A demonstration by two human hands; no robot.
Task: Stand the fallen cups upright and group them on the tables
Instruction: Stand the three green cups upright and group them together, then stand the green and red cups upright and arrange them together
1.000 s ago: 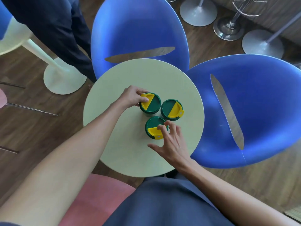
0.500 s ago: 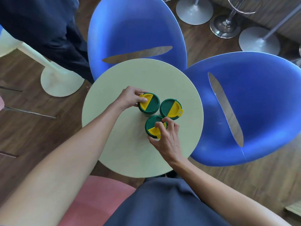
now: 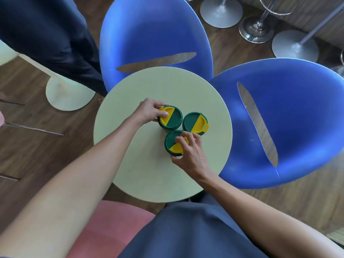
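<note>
Three green cups with green-and-yellow lids stand upright and close together on the round pale-green table (image 3: 141,175). My left hand (image 3: 149,111) grips the left cup (image 3: 172,119) by its rim, thumb on the yellow half of the lid. My right hand (image 3: 191,153) holds the near cup (image 3: 172,143) from the right, fingers curled over its lid. The right cup (image 3: 195,122) stands free, touching or nearly touching the other two.
Two blue shell chairs stand against the table, one behind it (image 3: 154,34) and one to the right (image 3: 290,123). A person in dark trousers (image 3: 52,41) stands at the far left by a white table base (image 3: 68,95). A pink seat (image 3: 111,226) is below me.
My right hand has closed over the near cup's lid and grips it; one second ago its fingers were spread beside the cup. My left hand stays on the left cup.
</note>
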